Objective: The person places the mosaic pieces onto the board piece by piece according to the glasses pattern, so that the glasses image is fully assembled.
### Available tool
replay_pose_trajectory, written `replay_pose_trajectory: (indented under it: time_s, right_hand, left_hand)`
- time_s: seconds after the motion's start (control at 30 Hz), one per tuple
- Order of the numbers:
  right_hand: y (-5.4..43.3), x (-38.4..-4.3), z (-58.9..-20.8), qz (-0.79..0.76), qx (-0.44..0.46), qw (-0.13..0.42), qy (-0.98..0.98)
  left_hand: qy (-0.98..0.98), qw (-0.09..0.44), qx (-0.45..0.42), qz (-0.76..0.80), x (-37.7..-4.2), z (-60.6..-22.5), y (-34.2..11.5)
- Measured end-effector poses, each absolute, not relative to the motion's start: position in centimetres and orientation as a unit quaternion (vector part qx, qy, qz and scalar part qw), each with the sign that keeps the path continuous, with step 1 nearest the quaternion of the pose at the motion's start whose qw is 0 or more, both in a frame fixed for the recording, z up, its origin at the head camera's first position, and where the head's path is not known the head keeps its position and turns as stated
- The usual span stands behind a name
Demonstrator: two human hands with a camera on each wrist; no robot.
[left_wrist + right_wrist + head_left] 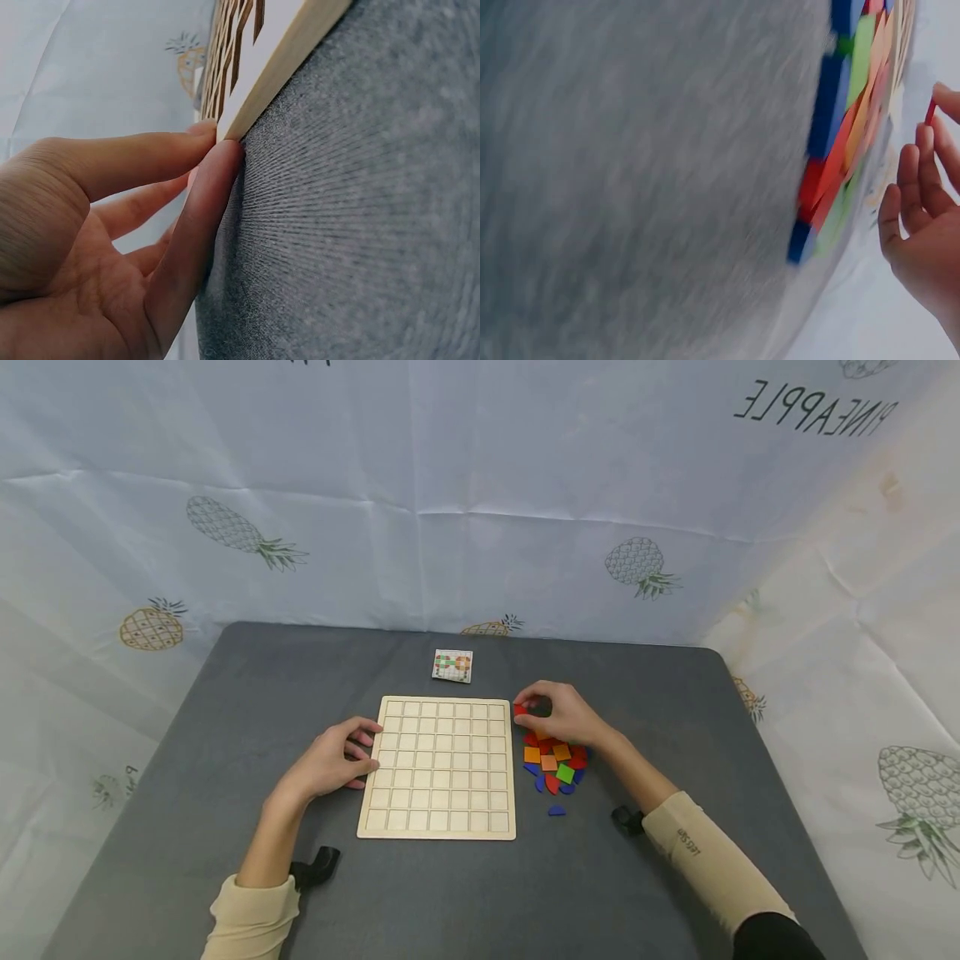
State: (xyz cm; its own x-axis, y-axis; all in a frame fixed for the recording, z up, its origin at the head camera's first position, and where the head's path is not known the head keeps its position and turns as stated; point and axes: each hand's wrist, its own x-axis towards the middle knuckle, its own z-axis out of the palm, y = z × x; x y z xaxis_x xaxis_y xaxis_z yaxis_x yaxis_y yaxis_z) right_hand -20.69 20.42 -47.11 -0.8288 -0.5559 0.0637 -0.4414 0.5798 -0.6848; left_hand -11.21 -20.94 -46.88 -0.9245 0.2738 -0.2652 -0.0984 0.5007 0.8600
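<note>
A pale wooden board (437, 768) with a grid of square recesses lies flat on the table. At its left edge is my left hand (330, 762); in the left wrist view the thumb (142, 161) and a finger (196, 217) hold the board's rim (277, 75). My right hand (564, 714) pinches a thin red tile (520, 710) between thumb and fingertips, just beyond the board's upper right edge. The right wrist view shows that red tile (931, 111) edge-on, lifted clear of the pile. Below this hand lies a pile of coloured tiles (550, 762), partly hidden by the hand.
A small card with a coloured grid pattern (452, 666) lies beyond the board. One blue tile (557, 811) sits apart from the pile, nearer me. The grey table (285, 668) backs onto a pineapple-print cloth (450, 460). Black wrist mounts (318, 866) sit on both forearms.
</note>
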Motion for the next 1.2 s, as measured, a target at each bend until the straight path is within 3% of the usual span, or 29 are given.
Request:
replay_pose_trajectory:
  time_s: [0.53,1.2]
  right_hand:
    - [16.8,-19.9,-47.2,-0.312,-0.296,0.112,0.896]
    - [15.8,-19.7,-47.1,-0.289,-0.3,0.119,0.901]
  left_hand:
    - [0.848,0.186,0.051,0.494,-11.1,-47.0,-21.0]
    - [0.849,0.188,0.038,0.492,-11.3,-47.0,-20.8]
